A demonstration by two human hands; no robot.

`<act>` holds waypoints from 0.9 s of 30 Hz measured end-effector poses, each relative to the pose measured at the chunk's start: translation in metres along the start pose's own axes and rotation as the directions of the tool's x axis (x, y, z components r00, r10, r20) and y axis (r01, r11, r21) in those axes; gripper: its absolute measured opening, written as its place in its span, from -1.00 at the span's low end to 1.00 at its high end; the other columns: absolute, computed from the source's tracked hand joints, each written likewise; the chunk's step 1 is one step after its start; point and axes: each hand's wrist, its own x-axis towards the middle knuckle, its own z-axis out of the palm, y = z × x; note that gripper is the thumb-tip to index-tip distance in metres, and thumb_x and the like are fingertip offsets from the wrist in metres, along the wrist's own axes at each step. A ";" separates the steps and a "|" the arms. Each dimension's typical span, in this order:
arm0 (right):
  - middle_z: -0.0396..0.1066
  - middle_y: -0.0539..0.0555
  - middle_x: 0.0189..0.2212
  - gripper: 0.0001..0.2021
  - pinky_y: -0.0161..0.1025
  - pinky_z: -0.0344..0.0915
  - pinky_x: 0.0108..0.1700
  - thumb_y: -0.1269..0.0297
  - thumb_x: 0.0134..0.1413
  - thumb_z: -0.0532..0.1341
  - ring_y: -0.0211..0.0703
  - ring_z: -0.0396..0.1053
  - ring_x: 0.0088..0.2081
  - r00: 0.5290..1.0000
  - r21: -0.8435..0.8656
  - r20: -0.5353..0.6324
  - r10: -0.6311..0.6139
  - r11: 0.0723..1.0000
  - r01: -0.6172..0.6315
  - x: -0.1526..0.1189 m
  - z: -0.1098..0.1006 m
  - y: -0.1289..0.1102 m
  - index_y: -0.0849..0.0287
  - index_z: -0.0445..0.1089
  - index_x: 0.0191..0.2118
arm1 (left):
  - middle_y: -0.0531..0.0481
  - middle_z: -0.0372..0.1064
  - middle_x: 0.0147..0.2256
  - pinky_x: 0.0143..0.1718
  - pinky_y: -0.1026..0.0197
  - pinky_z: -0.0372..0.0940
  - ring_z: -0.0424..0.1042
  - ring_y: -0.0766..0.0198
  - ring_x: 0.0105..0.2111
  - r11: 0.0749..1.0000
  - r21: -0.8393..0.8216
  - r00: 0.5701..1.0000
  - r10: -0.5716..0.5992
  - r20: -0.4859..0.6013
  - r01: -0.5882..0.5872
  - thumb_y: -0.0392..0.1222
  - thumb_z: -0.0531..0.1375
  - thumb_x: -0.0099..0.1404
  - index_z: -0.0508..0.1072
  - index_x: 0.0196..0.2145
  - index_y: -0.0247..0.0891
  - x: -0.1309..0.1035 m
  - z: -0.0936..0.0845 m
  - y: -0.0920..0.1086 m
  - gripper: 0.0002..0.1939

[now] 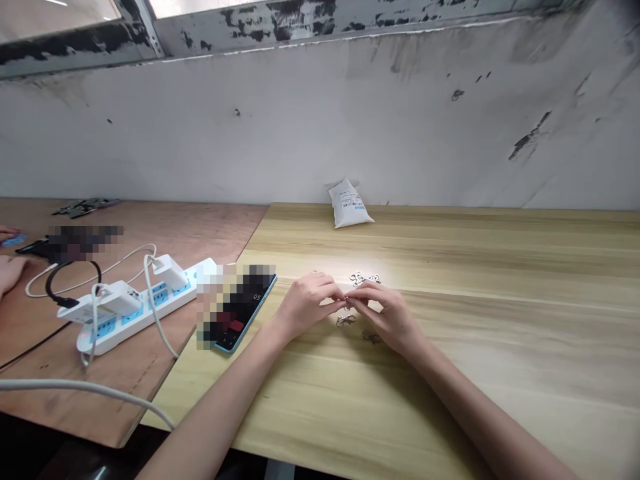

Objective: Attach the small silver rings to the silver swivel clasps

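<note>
On white bag (349,204): printed label, unreadable; hands pinching metal piece (347,302).

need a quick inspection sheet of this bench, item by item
surface: light wood table, beside a darker board
job's things: small metal pieces in a pile and loose; one pinched between both hands
clutter: phone, white bag by the wall
grippers: left hand and right hand meet fingertip to fingertip
cables: power strip with chargers, white and black leads
surroundings: scuffed white wall; another person's hand far left
</note>
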 end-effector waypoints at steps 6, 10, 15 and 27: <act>0.48 0.10 -0.39 -0.83 -0.23 0.36 -0.36 0.19 0.19 0.23 -0.16 0.41 -0.38 0.992 0.094 -0.042 0.120 0.989 -0.116 0.002 -0.002 -0.003 0.11 0.55 -0.24 | -0.02 0.47 -0.34 -0.30 0.26 0.33 0.45 0.30 -0.32 0.979 -0.179 0.992 -0.107 -0.067 0.094 -0.21 0.21 0.31 0.54 -0.30 -0.23 0.001 -0.002 0.002 -0.90; 0.47 0.10 -0.41 -0.82 -0.24 0.33 -0.39 0.19 0.20 0.22 -0.17 0.39 -0.41 0.993 0.068 -0.035 0.110 0.992 -0.107 0.001 -0.001 -0.003 0.13 0.54 -0.25 | -0.02 0.46 -0.33 -0.26 0.25 0.35 0.46 0.29 -0.29 0.948 -0.283 0.985 -0.164 -0.048 0.144 -0.24 0.21 0.31 0.54 -0.27 -0.24 0.000 -0.001 0.003 -0.90; 0.44 0.08 -0.43 -0.80 -0.24 0.32 -0.41 0.17 0.23 0.18 -0.20 0.35 -0.45 0.997 0.018 -0.022 0.074 0.997 -0.073 0.000 0.002 -0.004 0.12 0.52 -0.26 | -0.04 0.47 -0.31 -0.23 0.23 0.35 0.45 0.28 -0.28 0.933 -0.304 0.978 -0.207 -0.009 0.195 -0.20 0.20 0.32 0.54 -0.27 -0.25 0.000 0.001 0.003 -0.87; 0.43 0.08 -0.48 -0.78 -0.26 0.27 -0.45 0.20 0.23 0.17 -0.23 0.30 -0.51 0.993 -0.041 -0.078 0.089 0.995 -0.092 -0.001 0.007 -0.005 0.15 0.55 -0.28 | -0.04 0.46 -0.30 -0.23 0.19 0.33 0.39 0.22 -0.23 0.993 0.007 0.987 -0.116 -0.110 0.118 -0.24 0.13 0.37 0.50 -0.28 -0.24 -0.001 0.008 0.009 -0.85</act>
